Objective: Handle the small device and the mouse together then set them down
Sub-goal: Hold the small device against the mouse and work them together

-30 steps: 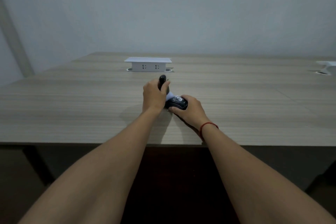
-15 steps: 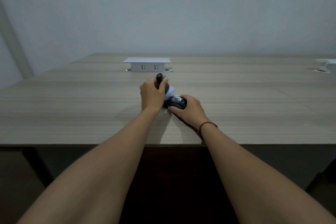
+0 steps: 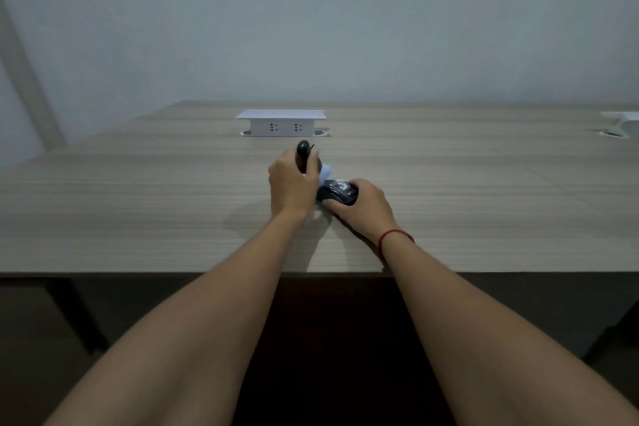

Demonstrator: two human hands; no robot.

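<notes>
A wood-grain table carries a white pop-up socket box at its far middle. The left hand grips a small dark device upright, its rounded top above the fingers. Beside it, the right hand clasps a black mouse low over the tabletop.

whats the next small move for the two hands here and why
Probably lower the left hand so the small device, gripped upright above the table, comes down beside the mouse, which the right hand already holds low at the surface.
</notes>
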